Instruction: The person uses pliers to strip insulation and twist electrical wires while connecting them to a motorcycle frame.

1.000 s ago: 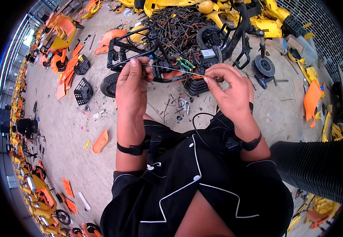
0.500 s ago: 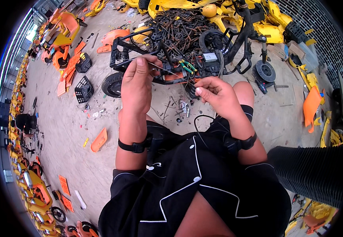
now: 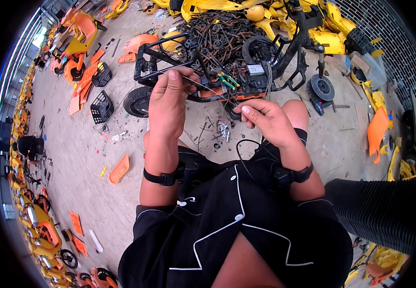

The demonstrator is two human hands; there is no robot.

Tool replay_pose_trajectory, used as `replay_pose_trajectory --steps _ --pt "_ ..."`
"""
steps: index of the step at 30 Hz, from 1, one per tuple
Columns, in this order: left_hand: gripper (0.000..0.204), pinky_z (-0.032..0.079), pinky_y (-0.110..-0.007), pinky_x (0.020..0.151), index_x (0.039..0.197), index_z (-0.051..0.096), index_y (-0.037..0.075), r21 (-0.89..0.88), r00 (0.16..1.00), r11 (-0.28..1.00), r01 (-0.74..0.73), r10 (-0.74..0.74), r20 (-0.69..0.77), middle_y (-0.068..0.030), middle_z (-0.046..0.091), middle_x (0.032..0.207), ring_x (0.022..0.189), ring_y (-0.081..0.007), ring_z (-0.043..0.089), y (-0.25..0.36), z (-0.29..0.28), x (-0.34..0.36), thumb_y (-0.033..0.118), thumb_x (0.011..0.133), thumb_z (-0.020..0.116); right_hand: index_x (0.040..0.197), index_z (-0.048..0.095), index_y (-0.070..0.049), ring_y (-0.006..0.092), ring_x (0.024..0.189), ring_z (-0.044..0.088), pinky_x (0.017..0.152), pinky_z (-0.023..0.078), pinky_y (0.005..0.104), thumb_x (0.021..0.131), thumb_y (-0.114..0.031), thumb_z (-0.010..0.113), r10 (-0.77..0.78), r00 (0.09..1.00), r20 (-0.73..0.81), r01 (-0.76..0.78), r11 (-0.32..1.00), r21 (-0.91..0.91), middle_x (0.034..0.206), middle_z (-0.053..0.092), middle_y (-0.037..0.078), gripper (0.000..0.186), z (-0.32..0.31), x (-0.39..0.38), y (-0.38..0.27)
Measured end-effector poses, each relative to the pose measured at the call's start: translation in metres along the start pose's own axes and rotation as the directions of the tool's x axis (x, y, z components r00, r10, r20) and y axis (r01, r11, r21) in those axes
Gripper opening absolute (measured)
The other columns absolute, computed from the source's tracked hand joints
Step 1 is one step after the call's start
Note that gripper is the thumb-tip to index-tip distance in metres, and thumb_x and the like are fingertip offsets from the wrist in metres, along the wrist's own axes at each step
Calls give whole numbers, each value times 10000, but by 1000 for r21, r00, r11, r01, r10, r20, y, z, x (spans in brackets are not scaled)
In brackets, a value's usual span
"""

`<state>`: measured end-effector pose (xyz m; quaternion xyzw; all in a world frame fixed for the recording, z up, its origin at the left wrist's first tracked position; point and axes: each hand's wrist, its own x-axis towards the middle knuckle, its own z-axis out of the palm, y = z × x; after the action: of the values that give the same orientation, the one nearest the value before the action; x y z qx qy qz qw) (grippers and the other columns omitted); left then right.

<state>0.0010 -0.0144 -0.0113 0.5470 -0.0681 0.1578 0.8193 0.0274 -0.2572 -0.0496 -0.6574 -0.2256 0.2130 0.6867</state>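
In front of me stands a stripped black scooter frame (image 3: pixel 162 61) with a rear wheel (image 3: pixel 137 102) at its left end. My left hand (image 3: pixel 168 98) is closed, pinching a thin wire (image 3: pixel 208 88) that runs down to the right. Opposite it, my right hand (image 3: pixel 265 117) pinches the wire's other stretch, thumb against forefinger, near dark cables at the frame. Two pliers with green and yellow handles (image 3: pixel 228 80) lie on the frame between the hands. Just right of them sits a silver-grey box (image 3: pixel 255 70). The fingertips partly hide the wire's ends.
Behind the frame lies a heap of rusty metal parts (image 3: pixel 212 36), with yellow body panels (image 3: pixel 330 41) beyond. A drill (image 3: pixel 317 104) rests on the floor beside a small wheel (image 3: pixel 320 88). Black baskets (image 3: pixel 102 106) and an orange panel (image 3: pixel 119 169) lie left. A ribbed black hose (image 3: pixel 375 211) is at right.
My right hand has turned slightly and shifted a little, its thumb now lying more along the forefinger. The left hand has barely moved, and the wire between them bows more.
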Motion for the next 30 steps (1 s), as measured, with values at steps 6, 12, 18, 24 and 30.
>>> replay_pose_trajectory --steps 6,12,18,24,30 --pt "376 440 -310 846 1068 625 6 29 1000 1000 8 -8 4 -90 651 1000 953 -164 583 2 0 0 352 1042 477 1047 675 24 83 765 561 703 485 252 993 -198 597 -28 999 -19 26 996 -86 860 646 28 242 1 -1 -3" --pt "376 437 -310 840 1074 632 4 49 1000 999 2 -1 -18 -92 658 1003 955 -165 586 2 0 0 349 1040 484 1001 680 -3 72 774 572 671 468 245 918 -111 693 -149 961 -233 141 989 -51 873 665 18 136 5 -1 6" --pt "370 438 -306 834 1077 636 10 13 999 1000 15 -15 -33 -80 659 1002 939 -158 588 0 -2 -1 349 1037 490 905 684 -21 120 806 579 654 437 240 817 -50 778 -386 878 -285 221 853 -473 907 652 52 132 6 -5 -12" --pt "375 442 -306 831 1080 631 18 -42 998 998 51 -53 -44 -66 648 997 928 -156 588 1 -1 -1 362 1035 490 848 673 -25 145 796 575 641 425 255 753 -9 803 -547 769 -330 279 752 -598 877 640 60 162 8 -5 -12" --pt "354 451 -301 826 1105 633 14 -110 996 992 69 -75 -51 -77 657 1021 913 -156 594 2 -1 -2 328 1044 483 814 647 -27 203 811 586 623 463 296 734 13 776 -585 721 -371 264 728 -633 873 625 83 157 12 -6 -16"
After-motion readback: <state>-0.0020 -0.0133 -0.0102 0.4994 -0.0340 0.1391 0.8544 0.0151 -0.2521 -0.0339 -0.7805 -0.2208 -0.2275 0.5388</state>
